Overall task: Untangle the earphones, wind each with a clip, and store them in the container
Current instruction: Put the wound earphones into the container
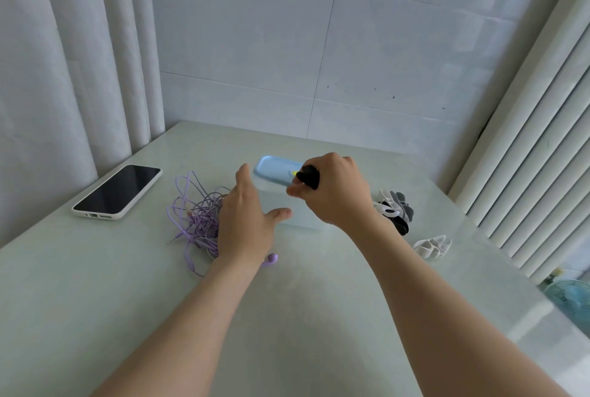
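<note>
The right hand [329, 192] curls tight round a black clip [309, 177], a bit of yellow showing at its tip. It holds the clip just above the blue lid [271, 170], behind the pale container [274, 198]. The left hand [245, 221] is spread flat and holds nothing, with its thumb towards the container. The tangled purple earphones [198, 214] lie on the table [287, 317] just beside and partly under that hand. Spare clips [397, 211] are heaped by the right wrist.

purple earphones [199, 216], blue container [274, 170] — black clip [309, 177], white-cased phone [118, 191]
</note>
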Action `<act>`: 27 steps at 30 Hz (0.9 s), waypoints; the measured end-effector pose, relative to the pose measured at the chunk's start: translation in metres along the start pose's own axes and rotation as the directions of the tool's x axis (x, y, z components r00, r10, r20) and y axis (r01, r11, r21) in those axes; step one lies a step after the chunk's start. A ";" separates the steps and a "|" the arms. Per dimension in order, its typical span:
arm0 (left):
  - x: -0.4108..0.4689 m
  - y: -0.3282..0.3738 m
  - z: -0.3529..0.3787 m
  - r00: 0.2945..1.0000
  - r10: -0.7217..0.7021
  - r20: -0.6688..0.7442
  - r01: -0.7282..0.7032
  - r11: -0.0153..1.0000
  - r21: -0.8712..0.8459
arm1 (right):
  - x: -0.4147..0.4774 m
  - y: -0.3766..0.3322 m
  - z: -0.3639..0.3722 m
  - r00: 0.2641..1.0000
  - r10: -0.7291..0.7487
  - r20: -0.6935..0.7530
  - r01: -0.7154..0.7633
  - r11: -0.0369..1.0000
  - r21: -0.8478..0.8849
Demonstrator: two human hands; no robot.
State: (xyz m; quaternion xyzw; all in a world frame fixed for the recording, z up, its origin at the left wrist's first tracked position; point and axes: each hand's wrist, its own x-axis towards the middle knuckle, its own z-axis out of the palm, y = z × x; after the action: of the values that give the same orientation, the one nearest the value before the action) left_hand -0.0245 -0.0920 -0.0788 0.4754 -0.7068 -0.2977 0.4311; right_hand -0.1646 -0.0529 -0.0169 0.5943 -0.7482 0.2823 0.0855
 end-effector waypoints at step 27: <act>0.007 -0.016 0.011 0.978 0.175 -0.115 -0.163 0.980 0.112 | 0.026 0.080 -0.052 0.790 0.608 -0.077 -0.612 0.789 -0.056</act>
State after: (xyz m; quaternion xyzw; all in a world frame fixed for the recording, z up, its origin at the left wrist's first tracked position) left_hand -0.0290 -0.1046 -0.0950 0.4527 -0.7307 -0.1931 0.4732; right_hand -0.2578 -0.0374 0.0122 0.3091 -0.9078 0.2815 0.0336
